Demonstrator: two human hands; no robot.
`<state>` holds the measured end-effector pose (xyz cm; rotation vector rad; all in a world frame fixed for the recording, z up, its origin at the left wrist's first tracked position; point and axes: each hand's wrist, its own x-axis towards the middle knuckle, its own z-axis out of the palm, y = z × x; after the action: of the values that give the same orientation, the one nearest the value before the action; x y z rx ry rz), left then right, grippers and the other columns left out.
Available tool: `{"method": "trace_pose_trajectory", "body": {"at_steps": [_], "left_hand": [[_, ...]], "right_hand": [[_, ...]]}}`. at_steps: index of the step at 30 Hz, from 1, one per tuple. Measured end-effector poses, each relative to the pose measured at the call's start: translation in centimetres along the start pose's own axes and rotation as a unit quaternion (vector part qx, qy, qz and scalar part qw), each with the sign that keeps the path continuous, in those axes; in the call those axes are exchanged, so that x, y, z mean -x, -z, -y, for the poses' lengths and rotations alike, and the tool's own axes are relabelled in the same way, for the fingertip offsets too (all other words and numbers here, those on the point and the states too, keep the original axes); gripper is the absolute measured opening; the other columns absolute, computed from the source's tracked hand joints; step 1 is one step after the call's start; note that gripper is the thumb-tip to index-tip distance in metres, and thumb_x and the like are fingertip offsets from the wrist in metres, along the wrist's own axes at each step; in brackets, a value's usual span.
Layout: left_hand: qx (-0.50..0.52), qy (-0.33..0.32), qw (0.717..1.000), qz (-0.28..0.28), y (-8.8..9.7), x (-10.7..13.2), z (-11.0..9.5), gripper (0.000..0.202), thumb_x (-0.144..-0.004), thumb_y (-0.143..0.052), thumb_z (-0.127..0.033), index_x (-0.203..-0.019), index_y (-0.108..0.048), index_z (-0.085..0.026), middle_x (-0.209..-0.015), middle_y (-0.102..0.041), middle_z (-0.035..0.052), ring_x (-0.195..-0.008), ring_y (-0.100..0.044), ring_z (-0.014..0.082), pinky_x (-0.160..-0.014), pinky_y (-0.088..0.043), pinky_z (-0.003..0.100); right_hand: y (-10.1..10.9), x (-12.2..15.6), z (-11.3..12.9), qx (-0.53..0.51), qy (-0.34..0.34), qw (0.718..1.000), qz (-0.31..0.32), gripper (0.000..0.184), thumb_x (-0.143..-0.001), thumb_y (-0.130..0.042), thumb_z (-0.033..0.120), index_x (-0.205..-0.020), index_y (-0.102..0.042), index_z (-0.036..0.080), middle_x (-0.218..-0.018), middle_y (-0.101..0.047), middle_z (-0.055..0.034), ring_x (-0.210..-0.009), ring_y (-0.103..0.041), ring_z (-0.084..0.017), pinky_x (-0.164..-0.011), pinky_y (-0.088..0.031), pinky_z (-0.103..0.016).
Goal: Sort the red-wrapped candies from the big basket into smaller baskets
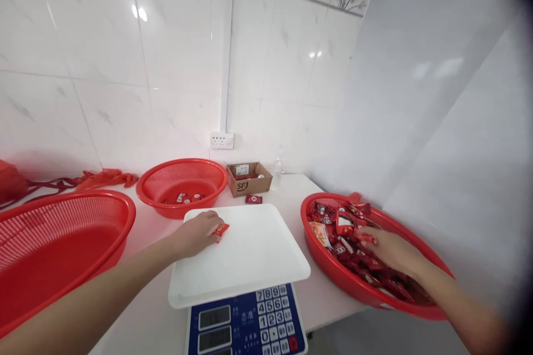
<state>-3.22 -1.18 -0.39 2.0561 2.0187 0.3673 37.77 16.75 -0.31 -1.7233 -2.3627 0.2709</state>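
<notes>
My left hand (199, 233) is over the left part of a white scale tray (254, 249), its fingers closed on a small red wrapped packet (221, 230). At the right, my right hand (389, 247) reaches into a red plastic basket (306, 227) heaped with red wrapped packets (347, 249). Its fingers are bent around a small red packet (366, 238) above the heap. Below the tray shows the blue keypad (245, 319) of the scale, with number keys and grey displays.
A red basket (183, 163) at the back holds a few small packets. Another red basket (66, 199) stands at the left. Beside the back basket are a cardboard box (250, 184) and a dark red packet (254, 199). A clear bottle (278, 165) stands near the tiled wall.
</notes>
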Motion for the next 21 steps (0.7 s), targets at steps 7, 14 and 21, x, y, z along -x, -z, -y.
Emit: {"method": "trace_pose_trajectory", "body": {"at_steps": [7,14,21], "left_hand": [[-0.023,0.024,0.999,-0.012,-0.5,1.0,1.2,0.04,-0.085,-0.041,-0.038,-0.12,-0.053,-0.022,-0.135,-0.046,0.0076,-0.119,-0.046,0.0282,-0.095,-0.042,0.043],[-0.012,-0.002,1.0,-0.011,-0.6,1.5,0.7,0.041,-0.087,-0.04,-0.044,-0.122,-0.053,-0.028,-0.135,-0.046,0.0044,-0.122,-0.043,0.0298,-0.095,-0.041,0.045],[0.0,-0.024,1.0,0.011,-1.1,1.5,-0.3,0.041,-0.087,-0.042,-0.037,-0.126,-0.05,-0.026,-0.136,-0.046,0.0052,-0.124,-0.042,0.0254,-0.097,-0.041,0.038]], "right_hand": [[-0.2,0.4,2.8,0.027,0.058,0.98,0.186,0.024,-0.08,-0.047,0.026,-0.089,-0.068,0.02,-0.095,-0.07,-0.0056,-0.088,-0.063,-0.022,-0.075,-0.045,-0.027],[-2.7,-0.4,2.2,0.035,0.043,0.938,0.341,0.064,-0.062,-0.059,0.012,-0.125,-0.055,0.021,-0.123,-0.06,-0.0089,-0.107,-0.058,-0.029,-0.088,-0.044,-0.036],[-3.2,0.2,2.0,0.008,0.072,0.947,0.314,0.049,-0.071,-0.053,0.021,-0.119,-0.06,0.023,-0.135,-0.049,-0.0067,-0.122,-0.045,-0.033,-0.099,-0.036,-0.045]]}}
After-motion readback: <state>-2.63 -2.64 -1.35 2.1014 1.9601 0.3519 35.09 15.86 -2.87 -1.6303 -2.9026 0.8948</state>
